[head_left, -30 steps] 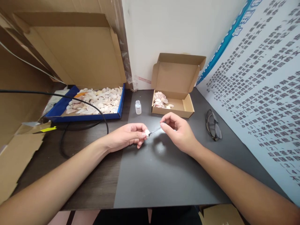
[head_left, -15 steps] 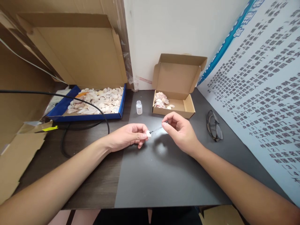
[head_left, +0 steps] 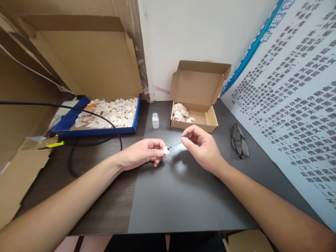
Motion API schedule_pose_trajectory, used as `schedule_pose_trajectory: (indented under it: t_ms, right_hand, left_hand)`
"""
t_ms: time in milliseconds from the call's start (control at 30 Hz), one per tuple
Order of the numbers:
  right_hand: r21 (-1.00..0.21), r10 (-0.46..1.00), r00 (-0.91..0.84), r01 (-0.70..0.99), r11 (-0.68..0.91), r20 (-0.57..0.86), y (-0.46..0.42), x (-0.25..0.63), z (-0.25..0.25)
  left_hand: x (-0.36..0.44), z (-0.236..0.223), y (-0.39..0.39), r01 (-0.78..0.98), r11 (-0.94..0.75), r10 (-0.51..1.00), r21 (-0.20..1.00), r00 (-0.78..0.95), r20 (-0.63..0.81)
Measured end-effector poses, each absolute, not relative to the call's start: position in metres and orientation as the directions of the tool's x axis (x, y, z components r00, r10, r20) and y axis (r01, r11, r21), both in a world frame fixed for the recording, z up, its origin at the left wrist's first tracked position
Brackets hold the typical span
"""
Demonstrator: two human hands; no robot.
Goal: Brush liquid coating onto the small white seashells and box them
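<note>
Between the thumb and fingers of my left hand (head_left: 149,152) is a small white shell (head_left: 166,150), held above the dark mat. My right hand (head_left: 199,147) pinches a thin brush (head_left: 175,144) by its far end. The brush slants down to the left, and its dark tip meets the shell's upper edge. Beyond the hands a small clear bottle (head_left: 155,121) with a white label stands upright without a cap. The end of the brush inside my right fingers is hidden.
An open blue-sided box (head_left: 97,132) full of shells stands at the back left, with a black cable (head_left: 121,140) looping across its front. A small cardboard box (head_left: 194,126) with several shells sits behind my right hand. Glasses (head_left: 240,141) lie to the right, beside a printed poster (head_left: 296,115).
Almost nothing differs. Both hands keep their places, with the brush tip still at the shell, and the view has shifted very slightly.
</note>
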State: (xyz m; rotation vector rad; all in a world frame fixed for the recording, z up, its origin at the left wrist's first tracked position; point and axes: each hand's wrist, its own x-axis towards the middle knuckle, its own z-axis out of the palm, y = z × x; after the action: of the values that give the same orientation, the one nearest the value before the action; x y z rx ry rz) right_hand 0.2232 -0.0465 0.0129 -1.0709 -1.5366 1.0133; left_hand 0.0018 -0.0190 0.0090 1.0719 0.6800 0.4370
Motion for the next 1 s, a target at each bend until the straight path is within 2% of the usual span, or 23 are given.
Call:
schedule_pose_trajectory:
  t_ms: [200, 333, 667, 767, 867, 1000]
  right_hand:
    - [-0.943, 0.958, -0.114, 0.177, 0.281, 0.264, -0.045, 0.2247, 0.0129]
    - [-0.961, 0.958, -0.148, 0.089, 0.262, 0.247, -0.0459, 0.2237, 0.0143]
    - [-0.947, 0.953, -0.149, 0.147, 0.285, 0.264, -0.0476, 0.2229, 0.0128]
    - [-0.96, 0.956, -0.156, 0.089, 0.266, 0.25, -0.047, 0.2233, 0.0137]
    - [-0.958, 0.96, -0.14, 0.121, 0.261, 0.243, -0.0469, 0.223, 0.0142]
    - [-0.96, 0.954, -0.169, 0.083, 0.266, 0.249, -0.0476, 0.222, 0.0135]
  left_hand:
    - [0.0014, 0.0098, -0.0194, -0.004, 0.42, 0.628, 0.907, 0.723, -0.288]
    - [0.0017, 0.0102, -0.0192, -0.003, 0.423, 0.629, 0.906, 0.72, -0.292]
    - [0.001, 0.0087, -0.0192, -0.014, 0.42, 0.634, 0.907, 0.72, -0.283]
    - [0.001, 0.0092, -0.0197, -0.011, 0.423, 0.633, 0.906, 0.719, -0.287]
    - [0.0012, 0.0094, -0.0199, -0.011, 0.423, 0.631, 0.906, 0.721, -0.287]
    - [0.0017, 0.0089, -0.0197, -0.012, 0.424, 0.633, 0.905, 0.719, -0.287]
